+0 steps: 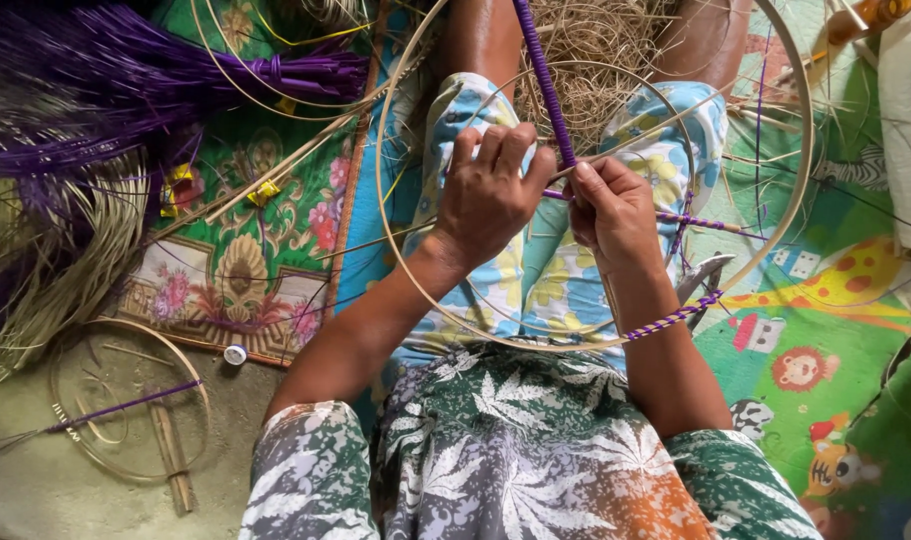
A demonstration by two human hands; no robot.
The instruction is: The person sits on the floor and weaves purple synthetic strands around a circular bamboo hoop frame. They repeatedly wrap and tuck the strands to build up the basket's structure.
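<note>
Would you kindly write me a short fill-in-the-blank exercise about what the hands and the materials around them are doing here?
1. Both hands, left hand and right hand, grip a rod wrapped in ____ strip.
2. The large hoop rests across the person's ____.
3. The bundle of purple strands lies to the person's ____.
4. The small hoop on the floor has a purple stick lying ____ it.

Missing words: purple; lap; left; across
</note>
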